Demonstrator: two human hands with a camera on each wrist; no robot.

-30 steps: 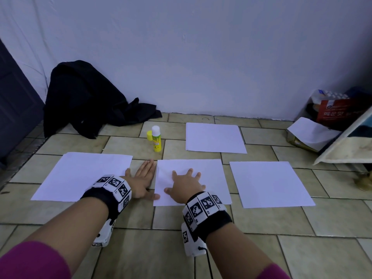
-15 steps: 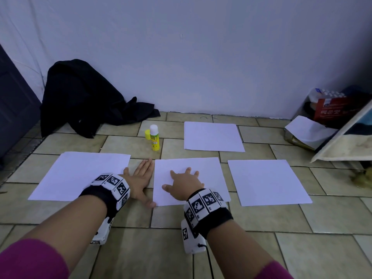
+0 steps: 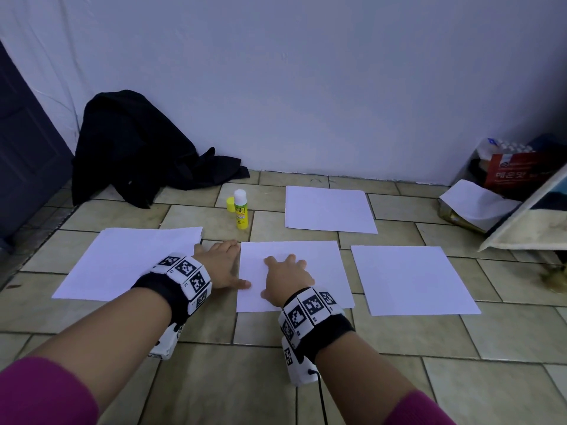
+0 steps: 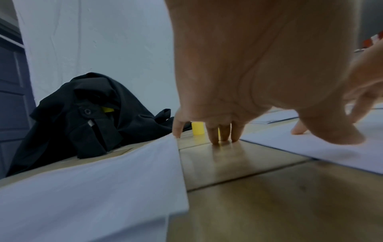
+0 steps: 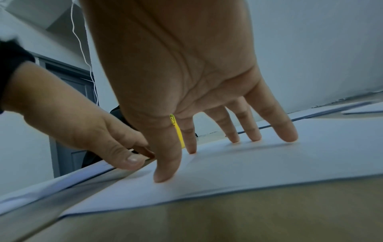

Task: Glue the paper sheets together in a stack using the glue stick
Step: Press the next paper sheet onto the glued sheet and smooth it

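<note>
Right hand (image 3: 288,279) flat, fingers spread, pressing the middle white paper sheet (image 3: 310,265) on the tiled floor (image 3: 399,378). Left hand (image 3: 221,265) also flat and holding nothing, fingers on tile, thumb at that sheet's left edge, between it and the left white paper sheet (image 3: 122,265). Uncapped yellow glue stick (image 3: 240,210) stands upright just beyond, up-left of the middle sheet, yellow cap (image 3: 230,204) beside it; left hand looks nearer. Likely next: reach forward for it.
</note>
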